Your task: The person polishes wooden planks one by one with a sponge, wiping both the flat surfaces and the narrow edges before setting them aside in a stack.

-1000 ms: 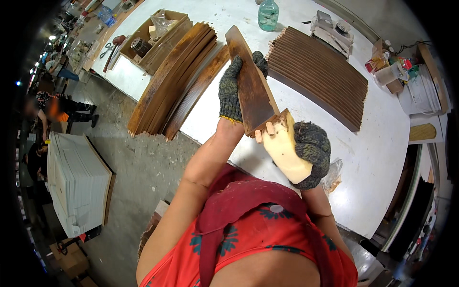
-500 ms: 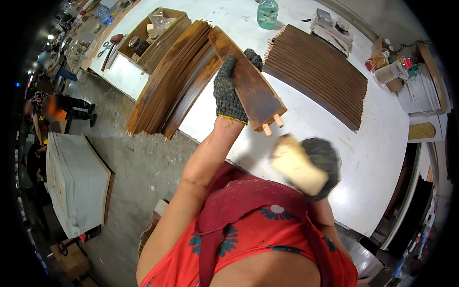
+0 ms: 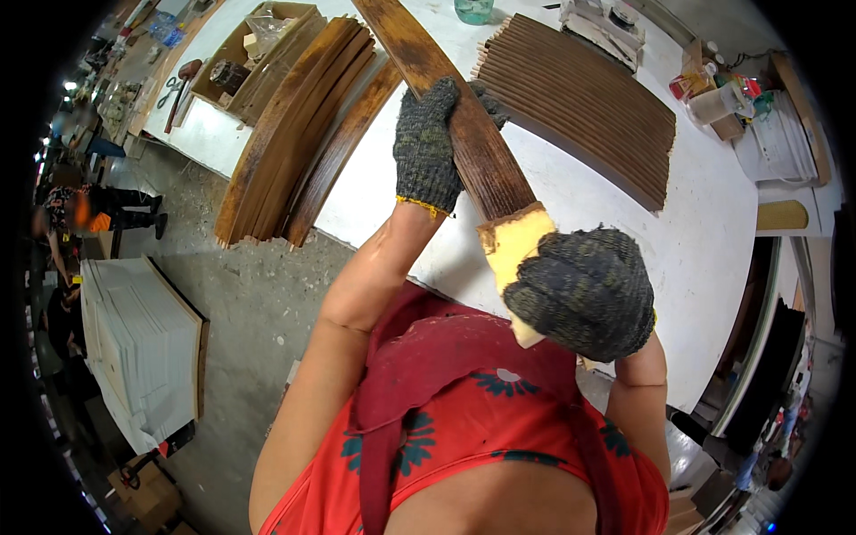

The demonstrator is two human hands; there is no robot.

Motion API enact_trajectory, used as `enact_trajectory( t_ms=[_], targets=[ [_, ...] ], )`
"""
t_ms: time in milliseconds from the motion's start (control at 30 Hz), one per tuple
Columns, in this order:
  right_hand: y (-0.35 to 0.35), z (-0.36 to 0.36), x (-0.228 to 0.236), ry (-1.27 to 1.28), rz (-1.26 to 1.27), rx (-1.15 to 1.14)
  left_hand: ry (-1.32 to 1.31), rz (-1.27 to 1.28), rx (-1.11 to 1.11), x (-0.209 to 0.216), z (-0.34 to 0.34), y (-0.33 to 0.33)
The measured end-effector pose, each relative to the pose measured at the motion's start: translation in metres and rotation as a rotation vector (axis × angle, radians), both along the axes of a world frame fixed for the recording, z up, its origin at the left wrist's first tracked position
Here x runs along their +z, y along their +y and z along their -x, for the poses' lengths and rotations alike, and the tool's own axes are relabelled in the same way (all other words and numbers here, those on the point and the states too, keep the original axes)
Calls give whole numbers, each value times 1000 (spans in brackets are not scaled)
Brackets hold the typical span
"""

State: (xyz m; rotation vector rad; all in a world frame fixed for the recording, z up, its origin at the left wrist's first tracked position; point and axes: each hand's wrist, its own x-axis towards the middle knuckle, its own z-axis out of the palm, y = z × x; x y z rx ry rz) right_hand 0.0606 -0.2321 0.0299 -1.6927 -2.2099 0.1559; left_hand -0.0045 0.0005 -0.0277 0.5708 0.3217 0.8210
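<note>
Gripping brown wooden slat over white desk, dark-gloved left hand, fingers curled round slat, dark-gloved right hand, fingers clasping yellow sponge block against slat's end

The light is bright and quite even on the white surface, which appears very pale. A soft shadow lies on it below the wooden board. The left hand and the right hand are rather sharp. At the far left the background is dim, with small glowing lamps, and its details are unclear. Straight edges bend toward the rim, and the corners are fully black.
</note>
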Motion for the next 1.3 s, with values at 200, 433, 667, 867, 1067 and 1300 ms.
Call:
enact_trajectory(
  t_ms=[200, 433, 667, 867, 1067, 1300],
  targets=[
    [-7, -10, -19, 734, 361, -295, 82, -46, 5, 4, 7, 3],
    [0, -30, 16, 28, -373, -363, 58, -56, -32, 14, 14, 8],
    [8, -10, 8, 223, -292, -129, 45, -59, -55, 7, 13, 2],
    [-3, -24, -8, 167, -325, -340, 0, -52, -73, 13, 14, 4],
    [-7, -9, -6, 386, -431, -265, 3, -58, -75, 9, 11, 0],
    [-11, -15, -25, 222, -170, -330, 68, -121, -76, 15, 17, 0]
  ],
)
